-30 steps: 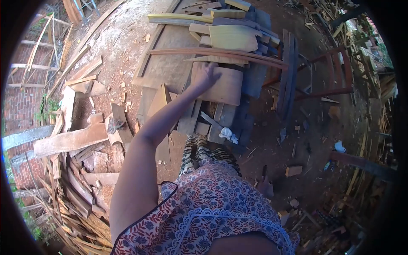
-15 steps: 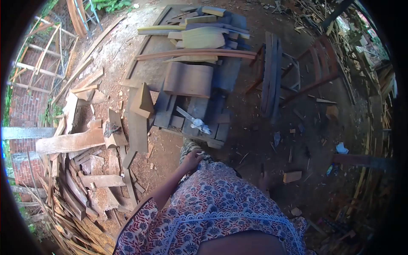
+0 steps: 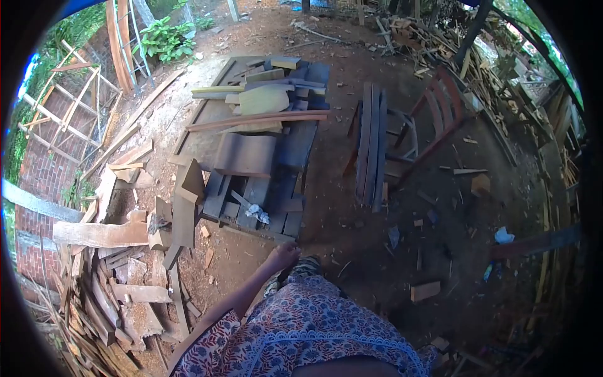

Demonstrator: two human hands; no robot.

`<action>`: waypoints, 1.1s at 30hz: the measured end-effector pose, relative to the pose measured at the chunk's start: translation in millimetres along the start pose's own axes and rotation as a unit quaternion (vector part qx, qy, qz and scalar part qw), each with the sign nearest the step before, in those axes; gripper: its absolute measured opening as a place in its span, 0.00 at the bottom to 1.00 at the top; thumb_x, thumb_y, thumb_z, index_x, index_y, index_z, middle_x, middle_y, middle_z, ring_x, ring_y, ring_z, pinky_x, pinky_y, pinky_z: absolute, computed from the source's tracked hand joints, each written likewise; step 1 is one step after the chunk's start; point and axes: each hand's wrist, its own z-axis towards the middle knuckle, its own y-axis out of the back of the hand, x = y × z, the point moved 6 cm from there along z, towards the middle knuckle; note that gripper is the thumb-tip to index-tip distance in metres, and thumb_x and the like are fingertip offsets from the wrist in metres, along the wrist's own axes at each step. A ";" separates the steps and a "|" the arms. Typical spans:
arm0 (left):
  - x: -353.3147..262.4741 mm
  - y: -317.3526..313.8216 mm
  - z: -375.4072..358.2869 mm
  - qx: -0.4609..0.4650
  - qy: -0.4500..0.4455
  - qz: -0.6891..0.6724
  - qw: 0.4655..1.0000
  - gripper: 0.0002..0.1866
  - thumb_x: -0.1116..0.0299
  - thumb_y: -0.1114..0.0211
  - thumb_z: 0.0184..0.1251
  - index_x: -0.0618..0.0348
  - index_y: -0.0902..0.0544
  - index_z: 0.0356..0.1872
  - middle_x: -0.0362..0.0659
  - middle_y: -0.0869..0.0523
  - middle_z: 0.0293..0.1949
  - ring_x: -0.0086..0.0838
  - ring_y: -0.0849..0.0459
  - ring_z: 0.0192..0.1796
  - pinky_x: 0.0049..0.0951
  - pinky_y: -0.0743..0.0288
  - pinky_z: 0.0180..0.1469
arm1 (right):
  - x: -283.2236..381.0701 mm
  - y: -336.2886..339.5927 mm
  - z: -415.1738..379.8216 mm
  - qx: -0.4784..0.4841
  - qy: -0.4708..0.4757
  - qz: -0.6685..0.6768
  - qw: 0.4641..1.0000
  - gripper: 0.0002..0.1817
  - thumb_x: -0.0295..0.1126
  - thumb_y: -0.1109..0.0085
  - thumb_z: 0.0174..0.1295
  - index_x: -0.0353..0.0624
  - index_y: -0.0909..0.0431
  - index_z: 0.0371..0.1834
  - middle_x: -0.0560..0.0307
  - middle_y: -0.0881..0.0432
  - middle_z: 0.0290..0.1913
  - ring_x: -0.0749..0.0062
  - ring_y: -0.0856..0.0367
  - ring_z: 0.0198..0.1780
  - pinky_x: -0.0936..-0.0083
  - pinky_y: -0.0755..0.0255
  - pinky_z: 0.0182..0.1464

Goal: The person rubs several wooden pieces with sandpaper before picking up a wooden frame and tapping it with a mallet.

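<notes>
My left hand [image 3: 286, 256] hangs low in front of my patterned dress, its fingers curled closed; whatever may be inside them is hidden. It is nearest the front edge of a low wooden table [image 3: 251, 230], with a visual gap I cannot measure. On that table lie a broad curved wooden block [image 3: 245, 154], long reddish wood strips [image 3: 257, 119], a pale yellowish wood piece [image 3: 264, 99] and several offcuts. A crumpled whitish scrap [image 3: 257, 213] rests near the table's front end. My right hand is out of view.
A wooden chair frame [image 3: 440, 103] and dark upright boards [image 3: 370, 147] stand right of the table. Scrap wood [image 3: 100, 301] heaps at the left, near a brick wall [image 3: 47, 163]. A wood block [image 3: 425, 291] lies on the dirt floor at right; more scrap lines the right edge.
The view has tilted up and shifted, so the table appears lower and further left. My left hand shows farther forward, its fingers curled. A dark shape low on the right has left view.
</notes>
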 end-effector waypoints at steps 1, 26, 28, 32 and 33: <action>0.7 1.5 3.0 -0.003 0.000 0.000 1.000 0.22 0.54 0.37 0.60 0.60 0.23 0.49 0.55 0.17 0.41 0.46 0.18 0.47 0.39 0.25 0.48 | 4.5 0.8 -0.6 0.000 -0.001 -0.001 1.000 0.20 0.36 0.55 0.67 0.32 0.31 0.55 0.38 0.23 0.47 0.49 0.24 0.49 0.62 0.31 0.48; -79.2 93.6 221.9 -0.167 0.118 -0.171 0.964 0.25 0.53 0.41 0.63 0.66 0.24 0.51 0.57 0.18 0.44 0.45 0.19 0.48 0.38 0.27 0.52 | 307.1 63.8 313.6 0.121 0.042 0.112 0.985 0.21 0.42 0.54 0.68 0.34 0.31 0.55 0.42 0.25 0.49 0.58 0.26 0.50 0.66 0.28 0.47; -83.8 118.1 220.7 -0.239 0.098 -0.250 0.933 0.26 0.51 0.42 0.65 0.65 0.24 0.52 0.56 0.18 0.44 0.42 0.19 0.49 0.36 0.28 0.53 | 426.8 89.5 289.5 0.132 0.233 0.136 0.954 0.22 0.44 0.53 0.68 0.36 0.31 0.54 0.45 0.28 0.52 0.62 0.29 0.54 0.66 0.29 0.51; -130.3 144.9 196.1 -0.299 0.049 -0.371 0.878 0.27 0.50 0.44 0.68 0.65 0.28 0.56 0.50 0.19 0.46 0.34 0.21 0.50 0.32 0.27 0.52 | 551.4 44.5 262.7 0.310 0.266 0.259 0.875 0.29 0.44 0.51 0.68 0.37 0.40 0.65 0.45 0.36 0.61 0.60 0.35 0.61 0.60 0.36 0.60; -133.9 138.4 200.0 -0.325 0.021 -0.402 0.856 0.29 0.50 0.43 0.67 0.66 0.30 0.57 0.52 0.21 0.48 0.35 0.22 0.52 0.33 0.29 0.54 | 578.0 38.6 231.1 0.351 0.287 0.247 0.856 0.26 0.44 0.52 0.68 0.37 0.36 0.62 0.46 0.33 0.59 0.62 0.34 0.60 0.63 0.36 0.60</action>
